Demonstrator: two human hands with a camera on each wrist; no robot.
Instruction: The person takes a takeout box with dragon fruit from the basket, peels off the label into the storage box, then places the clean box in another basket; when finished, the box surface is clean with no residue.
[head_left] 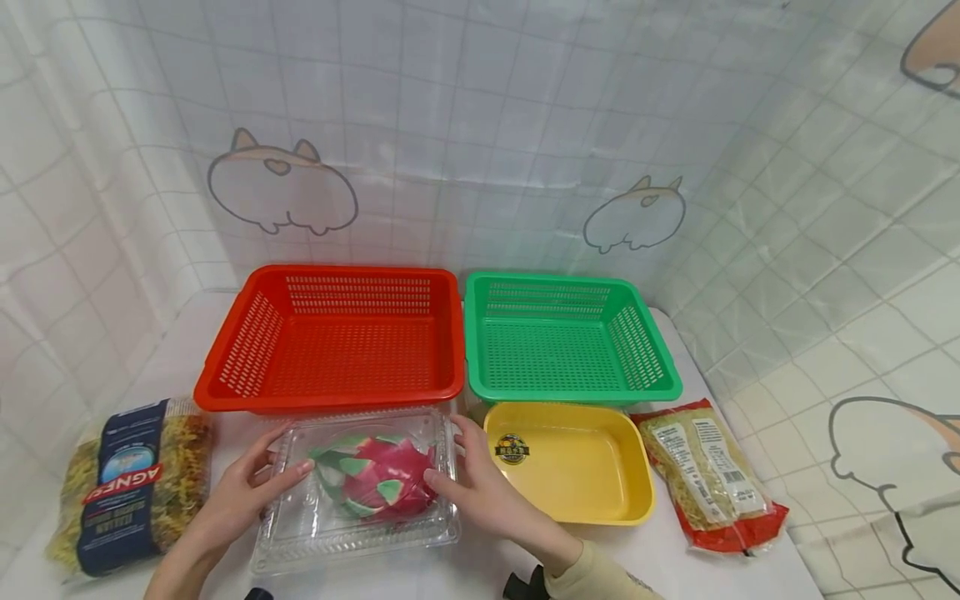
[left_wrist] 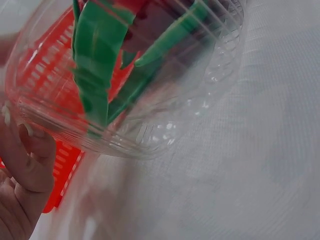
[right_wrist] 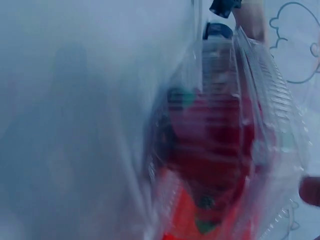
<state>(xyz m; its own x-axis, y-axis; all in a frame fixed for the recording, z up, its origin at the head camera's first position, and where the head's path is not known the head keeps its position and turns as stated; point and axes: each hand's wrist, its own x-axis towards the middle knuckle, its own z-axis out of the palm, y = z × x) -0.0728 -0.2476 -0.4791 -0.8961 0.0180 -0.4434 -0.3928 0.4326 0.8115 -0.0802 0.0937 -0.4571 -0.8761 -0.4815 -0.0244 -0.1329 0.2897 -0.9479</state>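
A clear plastic clamshell box (head_left: 298, 527) sits at the table's front middle in the head view. Inside it lies a pink dragon fruit (head_left: 392, 477) with green leaf-like scales. My left hand (head_left: 234, 498) grips the box by its left side, thumb over the lid. On the opposite side my right hand (head_left: 486, 490) holds it, thumb on top and fingers along the edge. In the left wrist view, curled fingers (left_wrist: 31, 167) meet the ridged rim of the box (left_wrist: 145, 145). The right wrist view is blurred, showing the box's ridged wall and the fruit (right_wrist: 210, 135) through it.
Behind the box stands a red basket (head_left: 337, 400), beside a green basket (head_left: 577, 395). A yellow tub (head_left: 585, 475) is right of my right hand. An AGNESI pasta bag (head_left: 131, 487) lies far left, another noodle bag (head_left: 708, 475) far right.
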